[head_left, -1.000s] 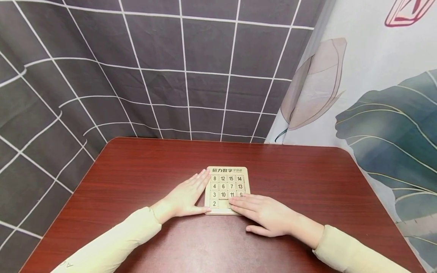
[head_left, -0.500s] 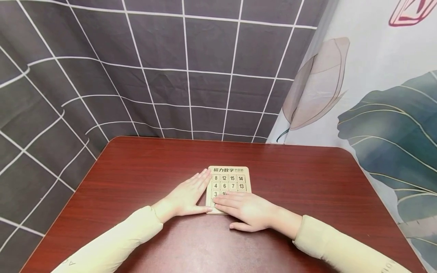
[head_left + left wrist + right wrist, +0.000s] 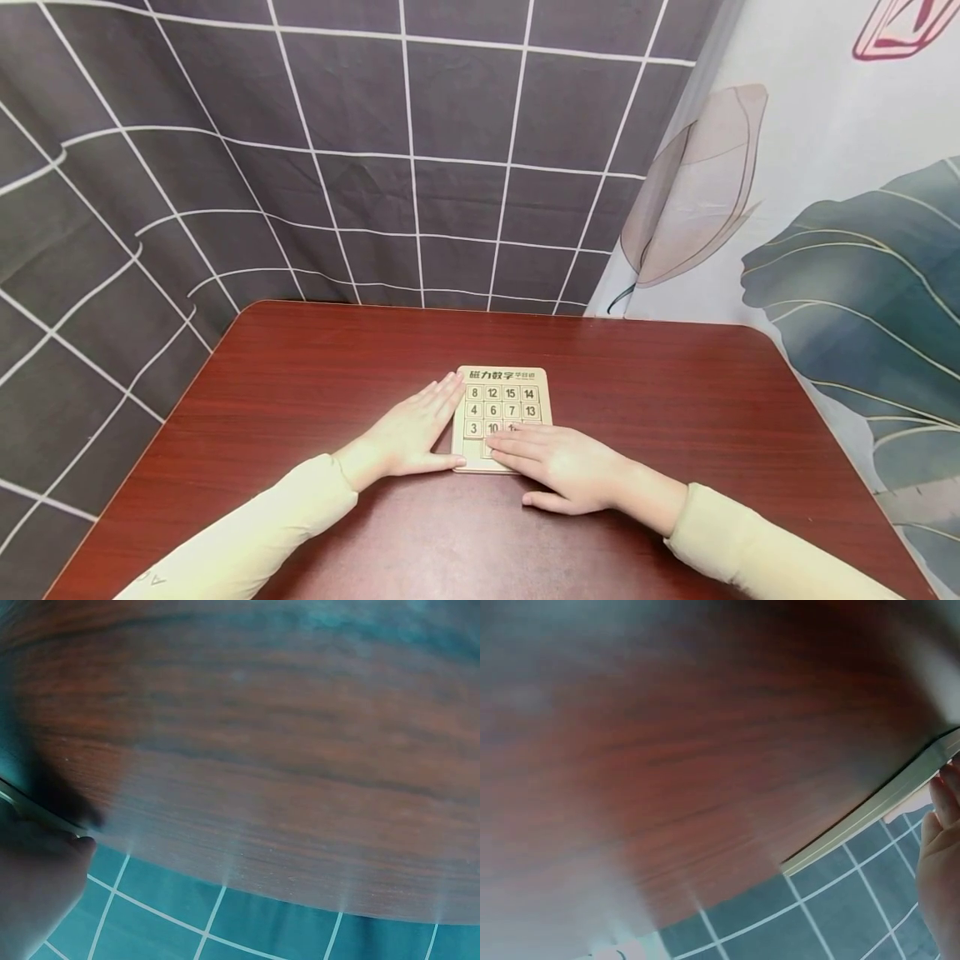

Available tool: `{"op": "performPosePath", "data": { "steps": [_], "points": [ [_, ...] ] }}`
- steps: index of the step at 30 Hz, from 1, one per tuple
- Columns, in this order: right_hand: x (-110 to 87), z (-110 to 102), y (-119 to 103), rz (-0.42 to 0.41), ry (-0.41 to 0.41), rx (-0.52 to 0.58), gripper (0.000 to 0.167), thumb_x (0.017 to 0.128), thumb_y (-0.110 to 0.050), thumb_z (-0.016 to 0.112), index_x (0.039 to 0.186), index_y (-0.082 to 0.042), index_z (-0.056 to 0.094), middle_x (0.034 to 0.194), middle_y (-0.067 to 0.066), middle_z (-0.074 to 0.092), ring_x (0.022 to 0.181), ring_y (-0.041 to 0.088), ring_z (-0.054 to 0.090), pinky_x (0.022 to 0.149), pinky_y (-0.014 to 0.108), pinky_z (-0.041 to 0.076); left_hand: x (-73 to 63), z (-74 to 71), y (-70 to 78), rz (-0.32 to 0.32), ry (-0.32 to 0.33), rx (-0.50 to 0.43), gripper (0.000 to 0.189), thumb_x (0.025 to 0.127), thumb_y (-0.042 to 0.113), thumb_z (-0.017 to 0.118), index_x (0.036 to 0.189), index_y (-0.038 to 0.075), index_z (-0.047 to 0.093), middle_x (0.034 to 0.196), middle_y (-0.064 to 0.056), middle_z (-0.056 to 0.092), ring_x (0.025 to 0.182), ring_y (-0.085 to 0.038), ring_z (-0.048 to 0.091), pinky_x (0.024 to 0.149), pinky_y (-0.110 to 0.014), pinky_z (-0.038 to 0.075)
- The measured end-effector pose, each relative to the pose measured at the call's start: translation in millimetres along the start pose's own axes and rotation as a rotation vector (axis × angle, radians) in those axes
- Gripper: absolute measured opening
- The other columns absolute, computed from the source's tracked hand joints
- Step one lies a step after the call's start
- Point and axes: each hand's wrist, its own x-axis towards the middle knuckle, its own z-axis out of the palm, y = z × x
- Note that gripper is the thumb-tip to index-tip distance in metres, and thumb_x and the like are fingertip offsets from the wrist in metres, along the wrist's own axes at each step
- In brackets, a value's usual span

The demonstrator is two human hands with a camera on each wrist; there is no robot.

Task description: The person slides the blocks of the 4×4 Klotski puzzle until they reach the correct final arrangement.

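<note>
A pale wooden number sliding puzzle (image 3: 512, 402) lies flat on the table in the head view, with dark Chinese lettering along its top. Its bottom-left cell (image 3: 472, 450) holds no tile. My left hand (image 3: 408, 429) rests along the left edge, fingers straight at the upper corner and thumb on the lower corner. Over the lower right tiles lies my right hand (image 3: 566, 467), its straight fingertips touching a bottom-row tile whose number is covered. Several tiles beneath that hand are hidden. The right wrist view shows the puzzle's side (image 3: 870, 814) beside the right hand (image 3: 941, 870).
The reddish-brown table (image 3: 337, 350) extends around the puzzle on all sides. A dark grey curtain with white grid lines (image 3: 457, 108) hangs behind it. On the right is a white curtain (image 3: 810, 142) printed with large leaves.
My right hand has slid left across the puzzle, then partway back right. The bottom-row gap has shifted one cell left, where tile 2 was. The left hand keeps its place.
</note>
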Motion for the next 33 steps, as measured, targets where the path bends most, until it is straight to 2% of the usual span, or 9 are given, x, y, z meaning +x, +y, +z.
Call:
{"op": "performPosePath", "data": {
  "steps": [7, 14, 22, 33],
  "points": [
    [-5.5, 1, 2, 0.005, 0.006, -0.012, 0.065, 0.1, -0.04, 0.069, 0.151, -0.002, 0.056, 0.153, 0.011, 0.062, 0.144, 0.023, 0.059, 0.119, 0.042, 0.051, 1.0, 2.9, -0.6, -0.013, -0.012, 0.023, 0.106, 0.097, 0.065, 0.062, 0.165, -0.008, 0.025, 0.175, -0.025, 0.021, 0.164, -0.036, 0.024, 0.133, -0.046, 0.03],
    [4.9, -1, 9, 0.0, 0.015, -0.016, 0.068, 0.097, -0.041, 0.073, 0.151, -0.003, 0.057, 0.154, 0.011, 0.062, 0.144, 0.025, 0.059, 0.118, 0.041, 0.052, 1.3, 3.7, -0.8, -0.013, -0.017, 0.018, 0.107, 0.097, 0.065, 0.061, 0.165, -0.008, 0.023, 0.176, -0.024, 0.019, 0.165, -0.035, 0.023, 0.134, -0.046, 0.029],
    [22.4, 3, 19, 0.039, -0.042, 0.002, 0.063, 0.103, -0.043, 0.065, 0.153, -0.005, 0.056, 0.157, 0.01, 0.059, 0.146, 0.024, 0.057, 0.121, 0.041, 0.048, 1.9, 2.8, 1.0, -0.007, -0.018, 0.017, 0.107, 0.098, 0.065, 0.061, 0.165, -0.008, 0.023, 0.176, -0.024, 0.019, 0.164, -0.036, 0.024, 0.134, -0.046, 0.029],
    [23.3, 7, 13, 0.011, -0.042, -0.004, 0.066, 0.102, -0.044, 0.066, 0.153, -0.004, 0.056, 0.156, 0.01, 0.059, 0.147, 0.024, 0.056, 0.123, 0.04, 0.047, 1.0, 1.5, 1.2, -0.014, -0.029, 0.024, 0.105, 0.098, 0.065, 0.06, 0.165, -0.008, 0.025, 0.176, -0.025, 0.019, 0.164, -0.036, 0.023, 0.134, -0.047, 0.029]
  ]
}}
